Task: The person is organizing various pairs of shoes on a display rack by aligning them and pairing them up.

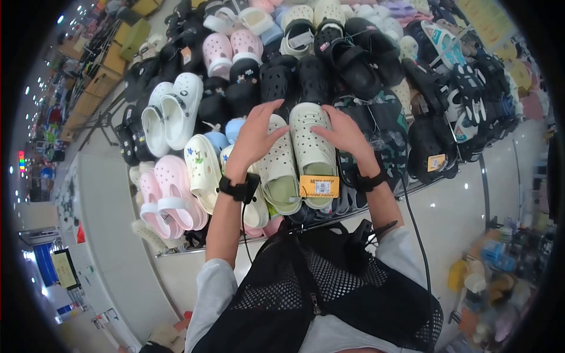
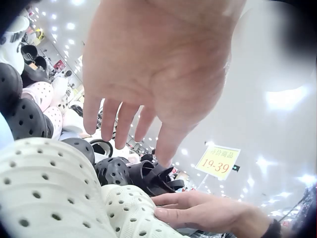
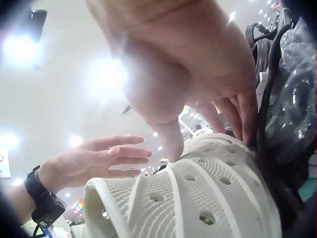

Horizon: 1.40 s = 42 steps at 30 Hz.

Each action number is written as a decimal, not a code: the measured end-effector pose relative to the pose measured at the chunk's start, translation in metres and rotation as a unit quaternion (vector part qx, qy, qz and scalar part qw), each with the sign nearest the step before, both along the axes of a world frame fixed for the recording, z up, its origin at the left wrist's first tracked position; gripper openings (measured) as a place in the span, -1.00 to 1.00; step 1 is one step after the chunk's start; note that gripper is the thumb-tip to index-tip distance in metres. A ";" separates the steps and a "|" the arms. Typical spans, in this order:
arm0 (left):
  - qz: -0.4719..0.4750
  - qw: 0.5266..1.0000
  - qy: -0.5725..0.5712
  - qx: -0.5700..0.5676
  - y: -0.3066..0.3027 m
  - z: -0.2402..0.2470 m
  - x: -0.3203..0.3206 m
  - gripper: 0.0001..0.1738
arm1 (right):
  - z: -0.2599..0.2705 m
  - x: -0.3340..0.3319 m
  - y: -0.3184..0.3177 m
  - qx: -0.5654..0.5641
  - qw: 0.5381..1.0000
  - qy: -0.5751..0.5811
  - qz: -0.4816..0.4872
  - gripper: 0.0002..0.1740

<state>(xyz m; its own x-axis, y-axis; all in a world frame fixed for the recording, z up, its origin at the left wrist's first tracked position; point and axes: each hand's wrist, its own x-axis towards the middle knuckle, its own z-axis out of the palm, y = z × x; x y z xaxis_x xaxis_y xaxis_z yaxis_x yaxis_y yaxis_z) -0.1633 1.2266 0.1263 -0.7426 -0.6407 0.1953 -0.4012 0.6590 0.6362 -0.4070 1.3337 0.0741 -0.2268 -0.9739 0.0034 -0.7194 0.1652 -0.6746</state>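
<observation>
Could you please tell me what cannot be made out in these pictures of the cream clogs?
Head view: the print on the orange tag is too small to read.
Head view: the left hand and right hand cover parts of the toes of the cream clogs.
Left wrist view: the palm is blurred, too near the lens.
Right wrist view: the right hand's finger ends drop behind the clog's curve.

Cream perforated clogs; orange tag

There were two hands, the left hand and the right hand, two cream clogs, one orange tag, two white clogs, two black wristbands and one yellow price sign.
</observation>
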 end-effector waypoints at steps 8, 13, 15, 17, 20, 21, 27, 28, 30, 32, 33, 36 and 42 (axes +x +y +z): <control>-0.021 0.982 -0.083 0.169 -0.018 -0.021 -0.051 -0.08 | -0.011 -0.024 0.000 -0.053 0.989 -0.126 0.050 -0.04; -0.035 0.929 0.031 0.368 -0.017 -0.023 -0.058 -0.17 | 0.007 -0.026 0.008 -0.043 0.977 -0.201 0.051 -0.20; -0.022 0.952 0.032 0.305 -0.009 -0.028 -0.064 -0.22 | 0.007 -0.019 0.010 -0.035 0.967 -0.249 0.037 -0.25; -0.005 0.969 0.040 0.242 0.002 -0.033 -0.071 -0.28 | 0.007 -0.005 0.010 -0.073 0.983 -0.164 -0.024 -0.30; 0.064 0.992 -0.046 0.101 0.014 -0.025 -0.075 -0.30 | 0.007 0.008 0.007 -0.064 0.990 -0.112 -0.050 -0.31; 0.047 0.993 -0.044 0.094 0.014 -0.025 -0.072 -0.29 | 0.006 0.005 0.007 -0.063 0.991 -0.110 -0.048 -0.31; -0.031 0.966 0.002 0.256 -0.010 -0.017 -0.048 -0.26 | 0.011 -0.011 0.007 -0.055 0.963 -0.262 0.044 -0.25; -0.028 0.969 0.017 0.246 -0.010 -0.022 -0.048 -0.25 | 0.008 -0.005 0.006 -0.055 0.963 -0.259 0.049 -0.25; -0.015 0.974 0.039 0.224 -0.001 -0.028 -0.056 -0.25 | 0.003 0.009 0.006 -0.091 0.985 -0.146 -0.029 -0.29; 0.119 0.984 -0.060 0.122 0.016 -0.028 -0.067 -0.27 | 0.001 0.024 0.005 -0.085 0.989 -0.094 -0.070 -0.31; 0.128 0.983 -0.064 0.112 0.015 -0.025 -0.068 -0.32 | 0.001 0.025 0.004 -0.080 0.989 -0.091 -0.084 -0.31; 0.048 0.992 -0.016 0.115 -0.008 -0.025 -0.045 -0.33 | 0.006 0.015 0.006 -0.051 0.991 -0.101 -0.076 -0.27; 0.071 0.988 -0.066 0.124 -0.048 -0.016 0.034 -0.17 | 0.021 0.027 0.008 -0.148 0.989 -0.022 -0.019 -0.39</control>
